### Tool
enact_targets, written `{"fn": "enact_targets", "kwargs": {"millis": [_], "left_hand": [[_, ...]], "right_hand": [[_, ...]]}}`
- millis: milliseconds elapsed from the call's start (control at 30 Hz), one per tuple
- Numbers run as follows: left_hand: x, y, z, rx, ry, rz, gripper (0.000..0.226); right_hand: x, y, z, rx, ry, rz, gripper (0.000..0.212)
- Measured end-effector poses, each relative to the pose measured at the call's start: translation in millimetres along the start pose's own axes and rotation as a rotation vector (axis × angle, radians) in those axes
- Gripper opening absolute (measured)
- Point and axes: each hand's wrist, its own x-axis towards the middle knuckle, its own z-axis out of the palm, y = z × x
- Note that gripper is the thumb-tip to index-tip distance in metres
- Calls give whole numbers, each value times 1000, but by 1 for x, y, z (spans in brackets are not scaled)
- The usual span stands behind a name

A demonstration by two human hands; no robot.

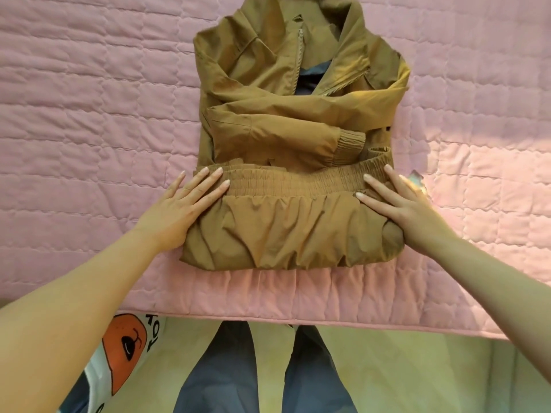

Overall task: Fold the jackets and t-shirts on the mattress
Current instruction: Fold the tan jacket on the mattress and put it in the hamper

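A mustard-brown zip jacket point(298, 114) lies on the pink quilted mattress point(89, 114), its sleeves crossed over the front and its elastic hem folded up toward the collar. My left hand point(185, 204) lies flat with straight fingers on the left end of the folded hem. On the hem's right end my right hand point(399, 204) presses flat in the same way. Neither hand grips the cloth.
The mattress's near edge point(298, 317) runs across below the jacket. Beneath it are my legs in blue trousers point(226, 368), a yellowish floor point(402, 368), and a printed white bag with an orange figure point(125, 347) at the lower left.
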Motion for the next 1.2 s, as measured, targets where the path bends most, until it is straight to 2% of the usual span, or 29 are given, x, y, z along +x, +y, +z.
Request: {"fn": "enact_targets", "kwargs": {"millis": [67,100,200,300,400,500,567,633,667,700,767,833,867,900,967,1000,1033,1133,1200], "left_hand": [[5,0,-8,-125,-36,-14,93],[7,-1,-11,-202,-51,-26,99],[8,-4,-17,-428,-73,-87,111],[3,-5,-14,-556,-99,-91,101],[-12,2,-20,-631,-149,-103,82],[-37,12,-24,-749,-276,-87,58],[-48,5,-8,-838,-408,-127,42],[-55,-15,4,-931,-454,-337,49],[-45,-21,0,-999,-371,-532,57],[-35,-23,-10,-1054,-267,-625,56],[-2,-14,-43,-1207,-4,-693,17],[35,-4,-88,-1280,179,-682,10],[55,-2,-105,-1294,276,-744,11],[71,-9,-100,-1322,371,-804,21],[97,-13,-89,-1379,436,-944,45],[106,-9,-82,-1362,419,-1014,56],[111,-5,-76,-1322,414,-1057,62],[117,10,-70,-1071,492,-1110,51],[116,12,-74,-958,610,-1032,42]], "right_hand": [[5,1,1,193,-20,67,74],[6,0,1,300,-16,104,75],[6,-8,-3,597,21,247,69],[2,-18,-14,778,-46,365,71],[-11,-26,-37,839,-145,373,53],[-36,-30,-57,903,-270,386,52],[-45,-31,-62,955,-309,445,54],[-44,-24,-62,982,-236,647,48],[-40,-19,-64,957,-200,755,42],[-34,-14,-68,935,-154,821,39],[-14,-9,-82,942,34,844,40],[14,-9,-92,1011,234,821,32],[32,-9,-92,1101,296,861,24],[47,-5,-85,1216,359,926,28],[74,2,-69,1322,358,1043,56],[83,2,-63,1281,318,1057,66],[91,1,-57,1252,294,1059,68],[98,-5,-46,1120,317,1114,49],[98,-4,-42,1028,494,1065,33]]}}
